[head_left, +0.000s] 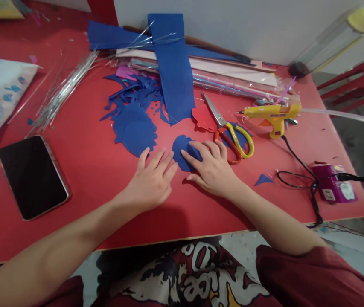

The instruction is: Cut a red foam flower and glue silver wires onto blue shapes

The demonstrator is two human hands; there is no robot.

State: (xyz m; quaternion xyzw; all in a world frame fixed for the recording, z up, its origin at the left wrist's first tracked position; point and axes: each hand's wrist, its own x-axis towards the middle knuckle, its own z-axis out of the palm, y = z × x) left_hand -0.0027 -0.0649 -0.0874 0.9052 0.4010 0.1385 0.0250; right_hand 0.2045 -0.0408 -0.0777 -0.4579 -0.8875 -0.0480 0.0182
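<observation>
Fingers spread, my right hand [212, 166] lies over a small round blue piece [179, 150] on the red table [85, 166], its fingertips touching the piece. My left hand [152, 179] is open beside it, palm down, its fingers apart and holding nothing. Just beyond the left fingertips sits a stack of larger round blue pieces [133, 130] with notched edges. Scissors [223, 123] with red and yellow handles lie beyond my right hand, partly over a red cut piece [203, 119] and another blue piece [241, 135].
A yellow glue gun [274, 113] and a purple power box [335, 183] are at the right. Blue scraps [137, 91], a blue strip [175, 68] and silvery wires [65, 94] lie toward the back. A black-screened phone [33, 177] rests at the left.
</observation>
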